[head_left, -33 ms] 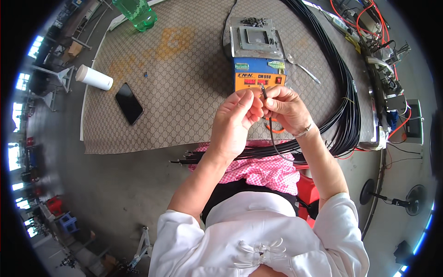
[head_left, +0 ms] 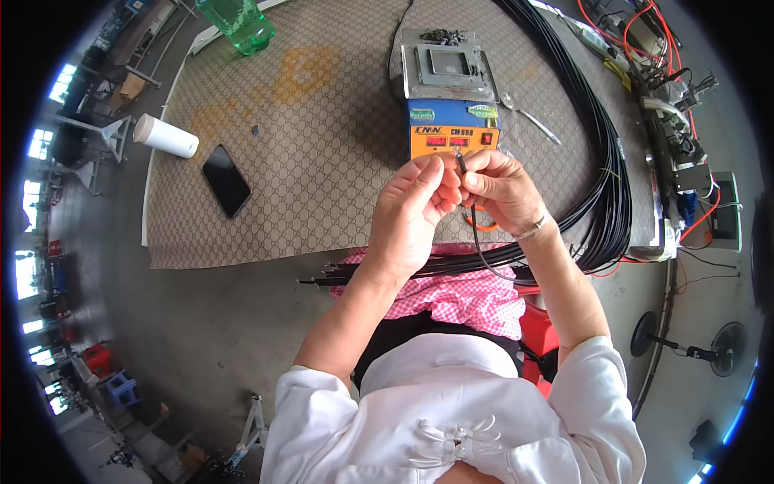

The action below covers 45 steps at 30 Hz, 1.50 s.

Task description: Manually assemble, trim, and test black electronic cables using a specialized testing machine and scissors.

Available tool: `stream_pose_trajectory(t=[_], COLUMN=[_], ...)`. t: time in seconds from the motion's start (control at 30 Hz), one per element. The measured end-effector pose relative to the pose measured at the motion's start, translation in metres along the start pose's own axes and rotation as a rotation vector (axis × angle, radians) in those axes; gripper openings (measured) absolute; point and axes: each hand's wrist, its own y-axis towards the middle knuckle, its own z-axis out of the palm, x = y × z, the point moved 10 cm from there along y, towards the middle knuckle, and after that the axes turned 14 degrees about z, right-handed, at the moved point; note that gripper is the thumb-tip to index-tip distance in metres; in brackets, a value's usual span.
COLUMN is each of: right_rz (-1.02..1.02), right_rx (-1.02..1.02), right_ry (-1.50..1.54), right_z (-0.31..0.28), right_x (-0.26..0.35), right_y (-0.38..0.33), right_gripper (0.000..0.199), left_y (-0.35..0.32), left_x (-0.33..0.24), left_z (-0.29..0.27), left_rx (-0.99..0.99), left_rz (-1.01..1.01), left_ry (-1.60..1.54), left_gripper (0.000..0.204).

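Between the thumb and fingers of my right hand (head_left: 501,187) is the end of a thin black cable (head_left: 462,164), pointing up and away from me. A short bare tip shows at its end, too small to make out well. My left hand (head_left: 409,211) is close beside it, thumb pressed to the fingertips; whatever it pinches is hidden. From my fingers the cable drops and curves toward the bundle of black cables (head_left: 610,214). Just beyond both hands stands a blue and orange solder pot (head_left: 450,113) with red displays and a square metal well on top.
A spoon (head_left: 528,117) lies right of the pot. An orange loop (head_left: 482,219) sits behind the right hand. On the left are a phone (head_left: 226,181), a white cup (head_left: 165,135) and a green bottle (head_left: 239,26). Pink checked cloth (head_left: 451,298) covers my lap.
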Motion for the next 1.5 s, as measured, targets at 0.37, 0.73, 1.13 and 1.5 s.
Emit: stream_pose_trajectory(t=[0.37, 0.73, 1.13, 1.5], right_rz=[-0.019, 0.068, 0.032, -0.119], right_rx=[0.031, 0.098, -0.063, -0.244], right_ry=[-0.023, 0.089, 0.033, -0.097], right_z=[-0.009, -0.010, -0.007, -0.005], right_x=[-0.001, -0.017, -0.015, -0.001], right_y=[-0.006, -0.010, -0.024, -0.036], right_gripper=[0.010, 0.008, 0.008, 0.010], left_y=[0.000, 0.000, -0.010, -0.017], left_x=[0.012, 0.017, 0.014, 0.012], left_z=[0.010, 0.004, -0.002, 0.002], left_rx=[-0.008, 0.013, -0.057, -0.053], left_rz=[-0.085, -0.081, -0.050, -0.056], left_ry=[-0.008, 0.018, 0.146, 0.040], left_gripper=[0.016, 0.017, 0.017, 0.021])
